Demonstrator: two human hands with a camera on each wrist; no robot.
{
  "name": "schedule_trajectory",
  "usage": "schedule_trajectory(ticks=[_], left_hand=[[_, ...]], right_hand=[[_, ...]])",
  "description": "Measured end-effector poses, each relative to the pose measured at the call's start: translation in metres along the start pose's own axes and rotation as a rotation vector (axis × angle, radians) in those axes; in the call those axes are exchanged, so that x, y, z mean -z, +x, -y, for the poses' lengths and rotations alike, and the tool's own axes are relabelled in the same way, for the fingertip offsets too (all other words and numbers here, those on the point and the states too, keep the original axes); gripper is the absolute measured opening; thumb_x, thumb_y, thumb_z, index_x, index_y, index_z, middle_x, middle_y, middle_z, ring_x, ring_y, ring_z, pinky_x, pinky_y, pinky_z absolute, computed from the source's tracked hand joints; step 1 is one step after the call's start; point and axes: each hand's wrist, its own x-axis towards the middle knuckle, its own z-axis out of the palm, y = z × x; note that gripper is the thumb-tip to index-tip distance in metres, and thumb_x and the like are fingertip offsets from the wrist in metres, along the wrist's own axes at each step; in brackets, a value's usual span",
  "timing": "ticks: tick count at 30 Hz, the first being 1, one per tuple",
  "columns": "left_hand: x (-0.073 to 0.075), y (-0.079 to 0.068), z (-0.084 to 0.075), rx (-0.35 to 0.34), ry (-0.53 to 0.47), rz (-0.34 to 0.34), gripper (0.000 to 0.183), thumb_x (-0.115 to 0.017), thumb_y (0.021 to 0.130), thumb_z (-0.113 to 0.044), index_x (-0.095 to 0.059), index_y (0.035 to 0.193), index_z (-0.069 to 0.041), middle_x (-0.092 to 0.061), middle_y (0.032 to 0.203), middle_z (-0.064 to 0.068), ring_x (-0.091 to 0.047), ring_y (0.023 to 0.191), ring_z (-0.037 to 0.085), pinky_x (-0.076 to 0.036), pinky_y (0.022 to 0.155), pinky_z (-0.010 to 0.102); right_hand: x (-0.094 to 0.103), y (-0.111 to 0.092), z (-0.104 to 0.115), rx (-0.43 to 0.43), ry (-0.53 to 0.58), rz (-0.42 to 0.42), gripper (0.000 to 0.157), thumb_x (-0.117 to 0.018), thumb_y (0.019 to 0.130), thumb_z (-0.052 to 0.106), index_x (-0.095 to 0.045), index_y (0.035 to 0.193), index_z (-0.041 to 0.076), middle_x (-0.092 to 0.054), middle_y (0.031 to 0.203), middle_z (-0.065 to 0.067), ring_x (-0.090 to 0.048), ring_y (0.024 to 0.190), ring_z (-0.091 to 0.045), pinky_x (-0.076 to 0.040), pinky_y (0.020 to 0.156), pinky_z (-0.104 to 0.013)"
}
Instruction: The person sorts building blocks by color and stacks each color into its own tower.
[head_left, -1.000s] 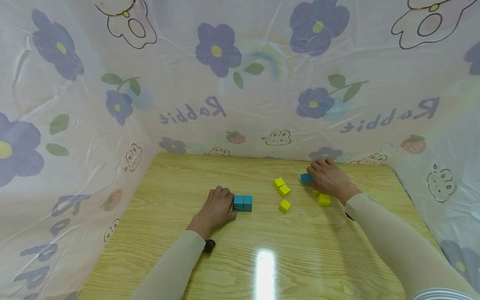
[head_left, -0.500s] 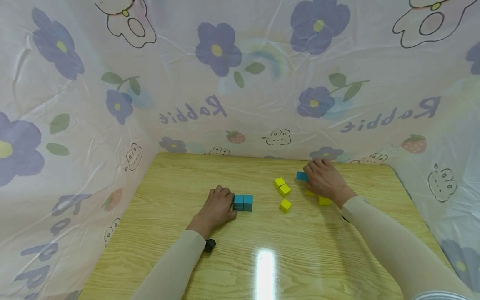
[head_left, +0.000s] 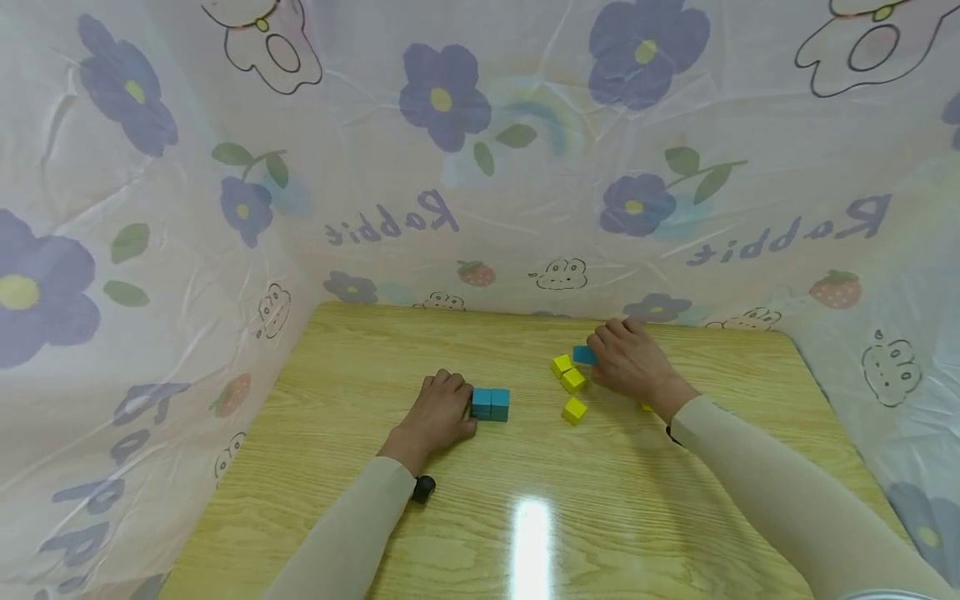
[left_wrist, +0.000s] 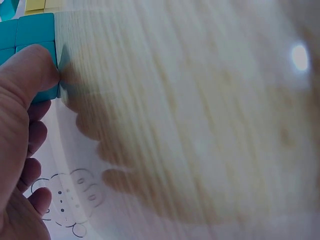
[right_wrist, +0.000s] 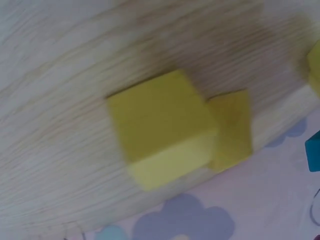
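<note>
My left hand [head_left: 441, 410] holds the left end of a block of several blue cubes [head_left: 491, 404] set side by side. In the left wrist view, the thumb [left_wrist: 35, 70] presses on the near face of the blue cubes [left_wrist: 35, 29], while the other fingers curl past the far side. My right hand [head_left: 630, 360], toward the back right, pinches a blue block [head_left: 584, 356] that juts from its left side; the fingertips are hidden. That blue block [right_wrist: 313, 152] barely enters the right wrist view at its right edge.
Two yellow cubes [head_left: 567, 372] sit together just left of the right hand, a third yellow cube [head_left: 575, 411] nearer. Another yellow cube [head_left: 646, 407] peeks from under the right wrist. A patterned sheet [head_left: 480, 167] encloses the wooden table [head_left: 420, 533].
The right hand has moved left with its blue block, now right beside the pair of yellow cubes. The left hand stays on the blue cubes.
</note>
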Motion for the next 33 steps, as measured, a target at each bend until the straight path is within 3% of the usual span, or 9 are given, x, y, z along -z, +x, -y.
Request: schedule_trajectory(ticks=[8, 22, 27, 33], left_hand=[[-0.001, 0.001, 0.001, -0.007, 0.005, -0.027, 0.035, -0.072, 0.094, -0.035, -0.068, 0.117, -0.009, -0.063, 0.117, 0.004, -0.047, 0.108, 0.024, -0.037, 0.099, 0.043], [-0.002, 0.002, 0.001, -0.004, 0.01, -0.023, 0.037, -0.073, 0.094, -0.035, -0.068, 0.119, -0.008, -0.063, 0.119, 0.005, -0.047, 0.109, 0.025, -0.038, 0.1, 0.044], [-0.003, 0.002, 0.002, -0.006, 0.014, -0.027, 0.037, -0.073, 0.094, -0.035, -0.068, 0.118, -0.008, -0.063, 0.119, 0.005, -0.047, 0.108, 0.024, -0.037, 0.097, 0.043], [0.0, 0.001, 0.001, -0.004, 0.016, -0.014, 0.036, -0.073, 0.094, -0.035, -0.068, 0.117, -0.008, -0.062, 0.117, 0.004, -0.047, 0.108, 0.024, -0.037, 0.097, 0.042]], right_hand=[[0.01, 0.012, 0.017, 0.014, 0.025, -0.004, 0.029, -0.071, 0.091, 0.029, -0.053, 0.096, 0.006, -0.055, 0.091, -0.008, -0.048, 0.091, -0.029, -0.04, 0.086, -0.044], [0.027, 0.034, 0.044, 0.06, 0.032, -0.044, 0.025, -0.067, 0.093, 0.028, -0.052, 0.096, 0.007, -0.052, 0.09, -0.007, -0.043, 0.088, -0.026, -0.038, 0.084, -0.041], [0.036, 0.043, 0.054, 0.044, 0.076, -0.072, 0.02, -0.064, 0.091, 0.024, -0.053, 0.093, 0.008, -0.052, 0.088, -0.006, -0.042, 0.086, -0.025, -0.037, 0.082, -0.04], [0.048, 0.054, 0.068, 0.039, 0.134, -0.087, 0.027, -0.07, 0.09, 0.03, -0.055, 0.093, 0.008, -0.054, 0.086, -0.005, -0.043, 0.084, -0.025, -0.037, 0.082, -0.04]])
